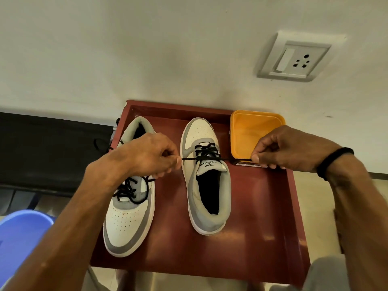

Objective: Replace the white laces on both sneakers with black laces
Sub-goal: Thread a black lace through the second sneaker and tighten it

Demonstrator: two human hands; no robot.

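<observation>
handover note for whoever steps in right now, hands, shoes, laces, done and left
Left hand and right hand each pinch an end of the black lace, pulled taut sideways across the right sneaker.
Both sneakers sit on the red table, pointing opposite ways; the left sneaker is black-laced.
Yellow tub at the back right.
Done: black laces threaded on both; no white laces in view.
Left: tie off the right sneaker.
</observation>
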